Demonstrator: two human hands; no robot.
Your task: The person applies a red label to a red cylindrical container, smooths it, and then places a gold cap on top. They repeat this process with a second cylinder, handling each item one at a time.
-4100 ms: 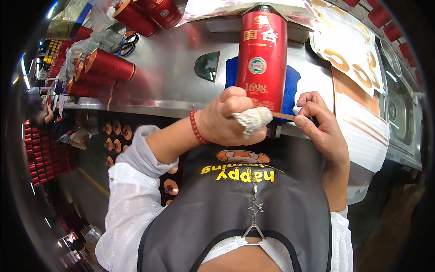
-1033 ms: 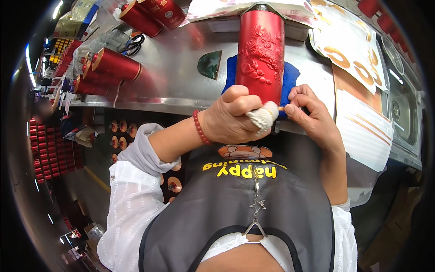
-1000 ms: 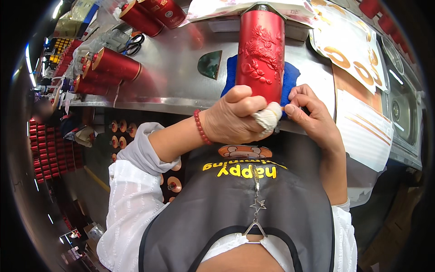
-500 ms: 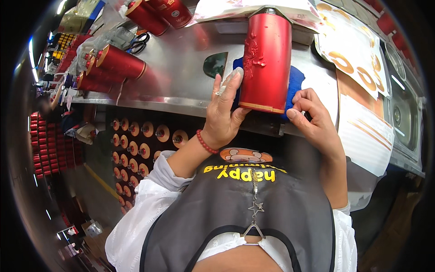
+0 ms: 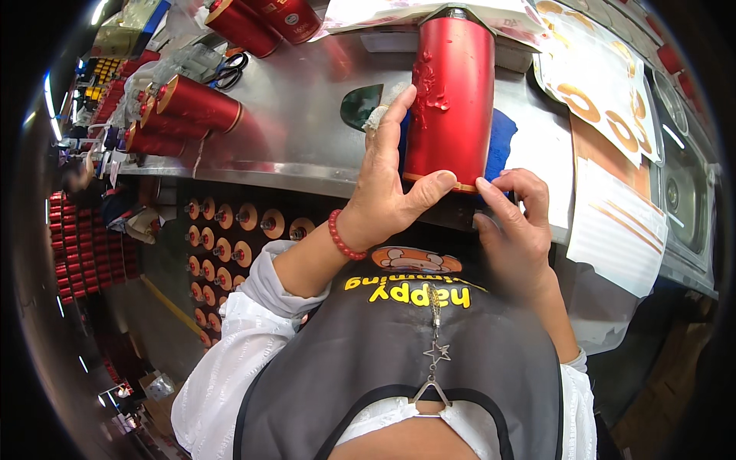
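Note:
A red bottle with raised relief and a gold band round its base lies on a blue cloth, base toward me. My left hand holds it: the fingers run along its left side and the thumb presses across the band. Whitish covers sit on some of its fingertips. At the base's right corner, my right hand is bent and closed, one fingertip touching the edge by the band. Whatever its other fingers hold is hidden and partly blurred.
More red bottles lie on the metal table at the left, near black scissors. A dark green flat piece lies left of the bottle. Sheets with gold rings and strips lie right, beside a sink.
My left thumb has moved from the bottle's lower left corner across the gold band. My right hand has shifted slightly left and down, bringing a fingertip against the base's right corner.

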